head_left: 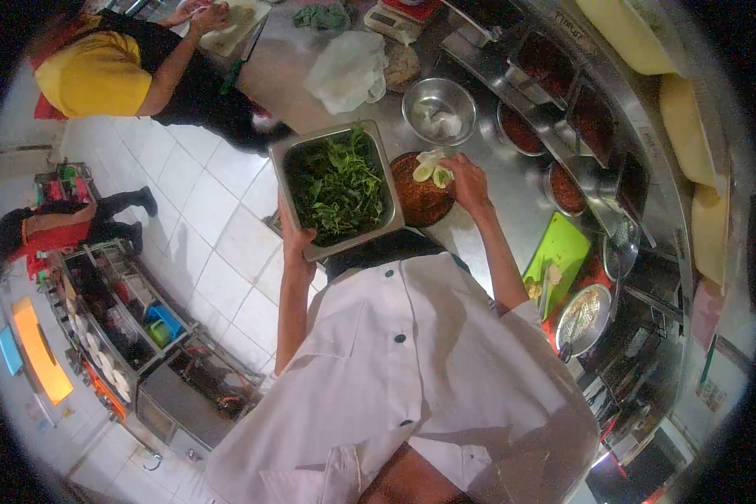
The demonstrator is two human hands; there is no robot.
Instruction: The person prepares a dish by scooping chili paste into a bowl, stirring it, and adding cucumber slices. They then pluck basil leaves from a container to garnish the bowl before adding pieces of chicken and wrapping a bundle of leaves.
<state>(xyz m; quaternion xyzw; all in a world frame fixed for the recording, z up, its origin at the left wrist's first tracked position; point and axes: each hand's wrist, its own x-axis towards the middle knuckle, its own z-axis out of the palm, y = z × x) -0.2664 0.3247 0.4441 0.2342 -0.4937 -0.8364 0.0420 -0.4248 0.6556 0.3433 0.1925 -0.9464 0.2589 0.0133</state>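
My left hand (298, 245) is wrapped round the near left corner of a steel food pan (397, 220). Green leaves (336, 181) fill the pan, which is tilted slightly. In my right hand (470, 183) are several pale yellow-green cut pieces (433, 168), too small to name surely. That hand hovers over the right side of a round container of reddish-brown paste or sauce (422, 202). The pan covers part of the container's left side. Just behind stands a steel bowl (438, 111) with some white stuff inside.
A clear plastic bag (347, 71) and a scale (397, 21) lie farther back on the steel counter. At right are a green cutting board (557, 256), a strainer (584, 319) and a shelf with sauce pans (592, 126). A person in yellow (92, 76) works at the far left; another person (59, 227) is lower left.
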